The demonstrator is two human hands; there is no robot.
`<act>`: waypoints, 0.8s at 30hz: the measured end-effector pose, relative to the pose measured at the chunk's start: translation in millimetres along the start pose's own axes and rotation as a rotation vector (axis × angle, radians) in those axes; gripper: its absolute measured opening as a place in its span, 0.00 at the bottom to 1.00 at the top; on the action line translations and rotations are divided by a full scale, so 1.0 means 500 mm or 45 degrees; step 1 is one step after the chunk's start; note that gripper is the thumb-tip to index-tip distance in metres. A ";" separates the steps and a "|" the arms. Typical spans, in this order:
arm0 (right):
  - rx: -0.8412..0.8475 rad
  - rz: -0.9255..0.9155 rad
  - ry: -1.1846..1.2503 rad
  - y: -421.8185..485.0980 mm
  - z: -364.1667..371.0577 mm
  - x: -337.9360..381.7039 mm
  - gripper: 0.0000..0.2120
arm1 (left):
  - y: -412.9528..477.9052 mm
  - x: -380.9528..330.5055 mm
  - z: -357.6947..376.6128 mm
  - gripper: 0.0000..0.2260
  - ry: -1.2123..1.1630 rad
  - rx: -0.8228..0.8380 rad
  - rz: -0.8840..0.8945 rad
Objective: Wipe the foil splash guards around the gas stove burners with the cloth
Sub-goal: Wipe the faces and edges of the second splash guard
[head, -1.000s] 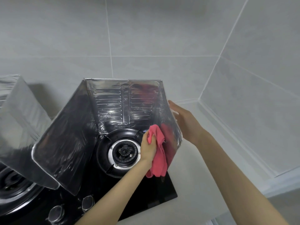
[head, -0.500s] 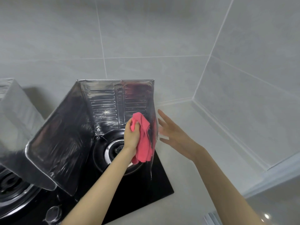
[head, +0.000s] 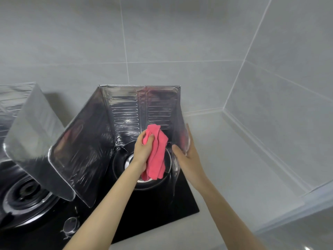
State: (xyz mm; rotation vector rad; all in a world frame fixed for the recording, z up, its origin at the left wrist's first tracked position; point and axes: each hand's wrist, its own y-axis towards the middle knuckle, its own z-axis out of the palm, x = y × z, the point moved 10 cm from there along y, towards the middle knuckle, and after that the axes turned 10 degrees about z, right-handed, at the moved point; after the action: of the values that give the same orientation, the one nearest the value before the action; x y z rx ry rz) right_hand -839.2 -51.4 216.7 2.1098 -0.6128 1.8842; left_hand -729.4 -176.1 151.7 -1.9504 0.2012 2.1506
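Pink cloth (head: pixel 156 152), gripped in the left hand (head: pixel 143 152), meets the inner corner of the folded silver foil splash guard (head: pixel 124 112) the right hand (head: pixel 189 156) pinches; the second foil guard (head: pixel 34 123) seemingly awaits wiping.

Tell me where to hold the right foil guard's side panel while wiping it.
Pinch the side panel at its free front edge, coming from the right: it is a thin upright sheet, and the cloth fills the inside.
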 end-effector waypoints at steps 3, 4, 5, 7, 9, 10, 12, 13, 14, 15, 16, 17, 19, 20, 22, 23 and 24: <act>-0.090 0.197 0.097 0.001 -0.034 -0.043 0.16 | -0.003 -0.002 -0.005 0.17 -0.046 -0.002 -0.020; -0.085 0.272 0.188 -0.001 -0.039 -0.052 0.15 | -0.005 -0.005 -0.004 0.16 -0.059 0.002 -0.022; -0.076 0.341 0.298 -0.002 -0.044 -0.058 0.16 | -0.007 -0.007 -0.002 0.16 -0.071 0.006 -0.027; -0.032 0.434 0.486 -0.001 -0.051 -0.061 0.18 | -0.008 -0.011 0.005 0.16 -0.094 0.014 -0.040; 0.040 0.467 0.598 0.004 -0.053 -0.050 0.20 | -0.007 -0.025 0.016 0.15 -0.103 0.033 -0.030; 0.068 0.470 0.639 0.006 -0.055 -0.044 0.21 | -0.005 -0.035 0.022 0.14 -0.108 0.046 -0.015; 0.096 0.449 0.708 0.003 -0.064 -0.024 0.21 | -0.001 -0.059 0.034 0.13 -0.119 0.069 0.011; 0.112 0.425 0.736 0.005 -0.072 -0.015 0.17 | 0.000 -0.074 0.041 0.12 -0.120 0.083 0.025; 0.158 0.401 0.768 0.008 -0.074 -0.005 0.14 | 0.001 -0.091 0.047 0.11 -0.117 0.099 0.046; 0.188 0.398 0.818 0.010 -0.078 -0.001 0.18 | 0.002 -0.108 0.052 0.11 -0.119 0.111 0.067; 0.191 0.415 0.861 0.011 -0.083 -0.001 0.21 | 0.003 -0.124 0.056 0.11 -0.116 0.121 0.092; 0.178 0.425 0.906 0.013 -0.092 0.000 0.20 | 0.003 -0.143 0.059 0.11 -0.109 0.126 0.124; 0.175 0.430 0.945 0.011 -0.100 0.013 0.13 | 0.003 -0.174 0.066 0.11 -0.082 0.138 0.197; 0.181 0.450 0.951 0.009 -0.099 0.015 0.13 | 0.003 -0.182 0.071 0.10 -0.062 0.146 0.224; 0.178 0.459 0.957 0.010 -0.103 0.011 0.14 | 0.003 -0.180 0.084 0.10 0.015 0.155 0.265; 0.181 0.455 0.975 0.010 -0.103 0.010 0.14 | 0.002 -0.169 0.096 0.12 0.066 0.170 0.275; 0.184 0.460 0.988 0.009 -0.102 0.008 0.14 | -0.004 -0.152 0.110 0.15 0.122 0.191 0.283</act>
State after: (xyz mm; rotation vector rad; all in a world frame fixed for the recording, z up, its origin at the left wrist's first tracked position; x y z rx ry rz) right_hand -885.9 -33.3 227.1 1.1903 -0.6966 2.7623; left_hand -775.3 -166.2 233.2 -2.0276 0.6041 2.1020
